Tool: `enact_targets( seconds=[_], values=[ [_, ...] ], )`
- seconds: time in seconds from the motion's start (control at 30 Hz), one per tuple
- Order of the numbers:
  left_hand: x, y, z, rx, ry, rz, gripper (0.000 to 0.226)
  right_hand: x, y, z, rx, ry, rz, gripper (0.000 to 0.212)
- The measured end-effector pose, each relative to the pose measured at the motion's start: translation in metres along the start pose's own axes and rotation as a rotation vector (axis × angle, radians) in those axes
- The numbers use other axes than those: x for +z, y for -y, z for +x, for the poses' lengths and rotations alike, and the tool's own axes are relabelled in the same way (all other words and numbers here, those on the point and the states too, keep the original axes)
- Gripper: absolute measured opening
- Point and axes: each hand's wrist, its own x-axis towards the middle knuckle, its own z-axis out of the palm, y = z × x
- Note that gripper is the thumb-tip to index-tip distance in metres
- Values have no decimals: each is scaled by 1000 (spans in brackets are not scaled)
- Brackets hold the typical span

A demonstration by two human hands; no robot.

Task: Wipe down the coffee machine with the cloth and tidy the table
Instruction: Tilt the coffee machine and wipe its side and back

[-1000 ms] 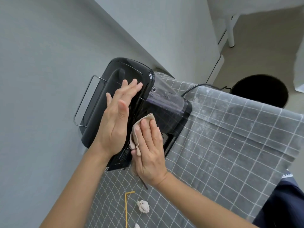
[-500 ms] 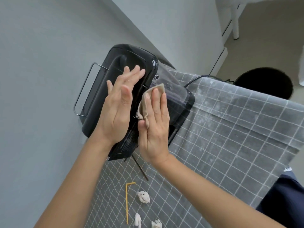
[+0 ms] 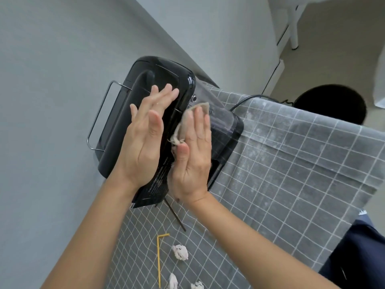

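A black coffee machine (image 3: 150,84) stands against the grey wall at the table's far end, with a wire handle on its left. My left hand (image 3: 145,132) lies flat, fingers apart, on its top and side. My right hand (image 3: 192,155) presses a beige cloth (image 3: 184,124) against the machine's right side, next to the clear water tank (image 3: 218,113). Only the cloth's upper edge and a frayed corner show past my fingers.
The table wears a grey checked cloth (image 3: 291,163). On it near me lie a bent yellow straw (image 3: 159,259), a thin dark stick (image 3: 175,213) and three crumpled paper balls (image 3: 180,252). A black round bin (image 3: 331,105) stands on the floor past the table edge.
My right hand has slid the cloth up the machine's side toward the water tank. My left hand has stayed on the machine. More paper balls have come into view below.
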Motion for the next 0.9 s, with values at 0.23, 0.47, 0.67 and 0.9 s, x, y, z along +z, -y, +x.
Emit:
enact_targets(
  seconds=[0.23,0.47,0.67,0.9],
  values=[
    [1,-3,0,0,5,-1,75,-9,-31,-6,324,-180,118,42],
    [0,-4,1,2,8,17,74,-20,-72,-6,468,-238,90,38],
    [1,-2,2,20,8,9,74,-12,-5,0,192,-92,145,41],
    [1,1,3,14,2,12,75,-8,-31,34,5,-90,38,50]
  ],
)
